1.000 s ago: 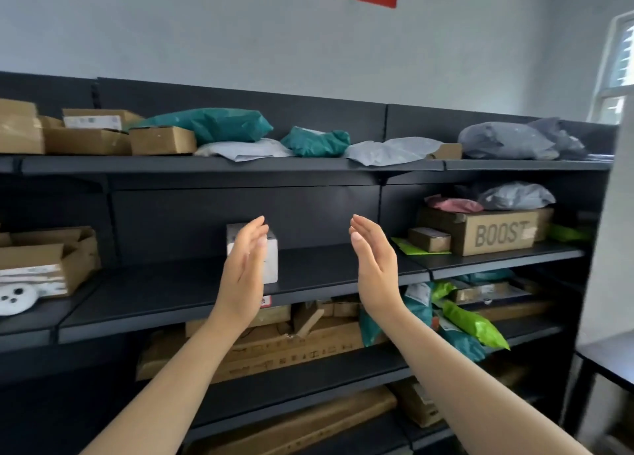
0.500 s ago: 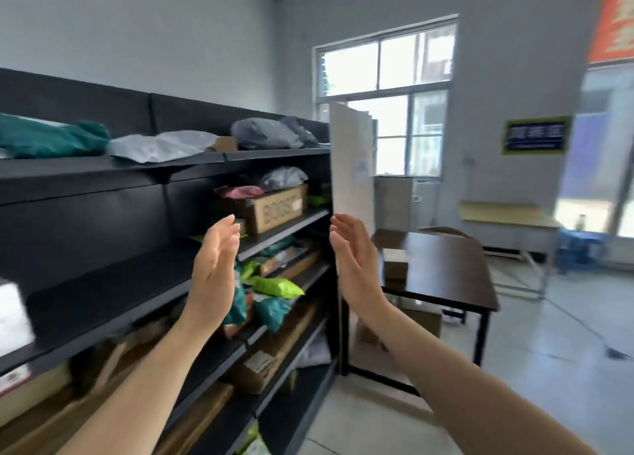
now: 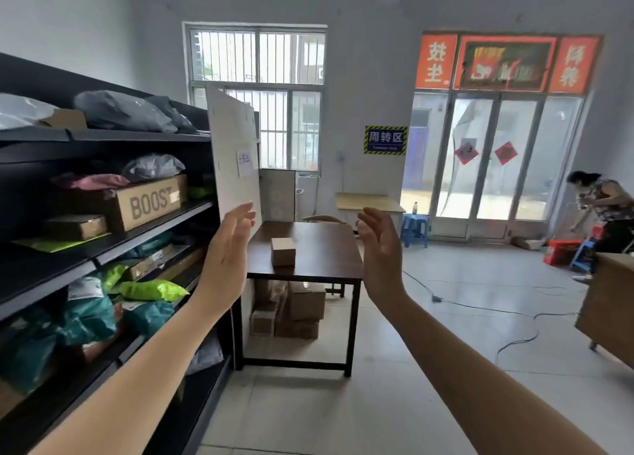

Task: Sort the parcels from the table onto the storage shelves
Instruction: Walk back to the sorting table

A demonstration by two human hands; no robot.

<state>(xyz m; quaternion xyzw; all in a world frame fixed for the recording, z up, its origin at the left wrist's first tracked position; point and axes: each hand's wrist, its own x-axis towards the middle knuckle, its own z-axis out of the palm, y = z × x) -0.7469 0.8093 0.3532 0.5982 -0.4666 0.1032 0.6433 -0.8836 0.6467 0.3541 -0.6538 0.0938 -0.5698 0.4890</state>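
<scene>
Left hand and right hand raised, fingers spread, empty, small cardboard box mid-table, storage shelves at left.

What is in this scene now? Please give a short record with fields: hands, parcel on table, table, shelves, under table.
left hand: left hand raised, open, holds nothing
right hand: right hand raised, open, palm facing the left one, holds nothing
parcel on table: one small cardboard box, standing alone on the top
table: dark wooden table on a black frame, beside the end of the shelves
shelves: black shelves on the left, holding bags and a BOOST box
under table: stacked cardboard boxes on the floor
</scene>
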